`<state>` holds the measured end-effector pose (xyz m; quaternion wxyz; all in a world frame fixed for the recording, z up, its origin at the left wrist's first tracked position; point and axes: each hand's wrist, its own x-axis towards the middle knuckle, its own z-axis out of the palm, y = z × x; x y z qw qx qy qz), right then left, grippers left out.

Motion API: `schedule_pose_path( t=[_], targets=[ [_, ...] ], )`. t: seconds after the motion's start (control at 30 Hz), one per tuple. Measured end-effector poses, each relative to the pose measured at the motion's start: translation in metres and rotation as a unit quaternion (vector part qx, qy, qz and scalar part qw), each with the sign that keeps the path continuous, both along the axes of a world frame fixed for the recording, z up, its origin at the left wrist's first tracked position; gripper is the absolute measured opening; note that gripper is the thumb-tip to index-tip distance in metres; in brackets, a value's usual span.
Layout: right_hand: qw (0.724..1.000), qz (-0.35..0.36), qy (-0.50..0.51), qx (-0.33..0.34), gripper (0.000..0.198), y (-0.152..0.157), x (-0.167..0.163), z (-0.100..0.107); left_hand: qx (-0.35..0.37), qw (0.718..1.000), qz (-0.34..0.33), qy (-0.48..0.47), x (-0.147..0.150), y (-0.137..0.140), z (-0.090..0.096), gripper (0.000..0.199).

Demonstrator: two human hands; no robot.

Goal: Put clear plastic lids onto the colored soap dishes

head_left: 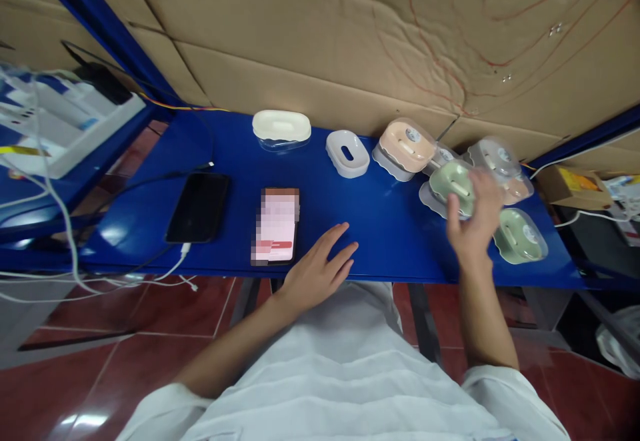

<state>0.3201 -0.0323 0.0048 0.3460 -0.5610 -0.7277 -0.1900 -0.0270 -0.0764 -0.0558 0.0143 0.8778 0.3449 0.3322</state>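
My right hand (pixel 477 218) is at a green soap dish (pixel 447 178), thumb over its near edge and fingers round its right side; motion blurs the fingers. Under that dish, a pale grey one (pixel 431 200) pokes out. To the right, a second green soap dish (pixel 520 236) with a clear cover lies near the hand. Behind it are a blurred grey soap dish (pixel 493 156) and a peach one (pixel 517 189). My left hand (pixel 320 268) rests at the table's front edge, fingers spread, holding nothing.
On the blue table (pixel 390 234) lie a lit phone (pixel 277 224) and a dark phone (pixel 199 208) with cables. Further back are a cream soap dish (pixel 281 126), a white one (pixel 349 154) and a peach one (pixel 407 144). Cardboard (pixel 300 48) walls the back.
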Motion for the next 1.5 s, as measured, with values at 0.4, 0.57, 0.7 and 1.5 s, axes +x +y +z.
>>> schedule_pose_path(
  t=[0.4,0.57,0.7,1.5],
  targets=[
    [0.914,0.22,-0.143,-0.308,0.027,0.128,-0.129,0.002,0.017,1.0,0.005,-0.013,0.0,0.0,-0.005,0.04],
    [0.881,0.313,-0.093,-0.342,0.025,0.151,-0.129,0.057,-0.005,1.0,-0.005,0.007,0.002,0.002,-0.007,0.045],
    [0.905,0.297,-0.124,-0.28,0.037,0.201,-0.193,0.044,-0.013,1.0,0.006,0.016,0.002,0.002,-0.005,0.046],
    [0.883,0.37,-0.107,-0.267,0.02,-0.043,-0.084,0.025,0.043,0.989,-0.049,0.132,-0.001,0.002,0.0,0.045]
  ],
)
